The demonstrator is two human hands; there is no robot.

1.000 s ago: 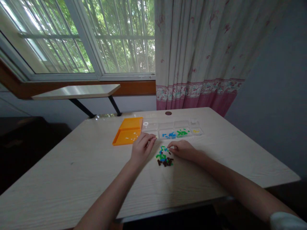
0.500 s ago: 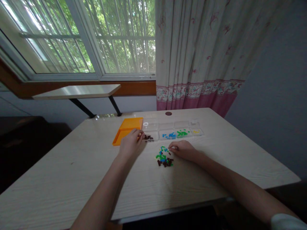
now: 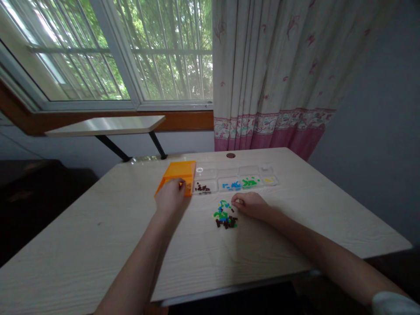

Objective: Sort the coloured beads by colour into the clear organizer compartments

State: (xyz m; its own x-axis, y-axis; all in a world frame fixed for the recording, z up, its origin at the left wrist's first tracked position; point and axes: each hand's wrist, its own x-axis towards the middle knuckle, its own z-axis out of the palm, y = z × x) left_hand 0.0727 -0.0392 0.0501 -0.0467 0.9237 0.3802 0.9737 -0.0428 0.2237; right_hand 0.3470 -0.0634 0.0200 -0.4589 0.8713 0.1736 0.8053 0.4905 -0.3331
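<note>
My left hand [image 3: 169, 196] is over the near tray of an open orange case [image 3: 180, 168], fingers curled in; whatever they may hold is too small to make out. My right hand [image 3: 252, 204] rests on the table at the right of a pile of small loose pieces [image 3: 223, 215], green, blue and dark brown. Its fingertips are pinched together at the pile's edge, their contents hidden. Just right of the case, one clear box holds brown pieces [image 3: 202, 187]. Farther right lie blue pieces [image 3: 232, 185], green pieces [image 3: 250, 181] and a few yellow pieces [image 3: 269, 180] in more clear boxes.
Transparent lids [image 3: 227, 172] stand open behind the boxes. The pale wooden table [image 3: 98, 245] has a round brown cable cap [image 3: 230, 155] near its back edge. A raised shelf [image 3: 108, 124] on black legs stands at the back left, below a window. A curtain [image 3: 262, 87] hangs behind.
My left hand has moved left, away from the brown pieces' box to over the orange case's tray. My right hand has stayed almost in place beside the pile.
</note>
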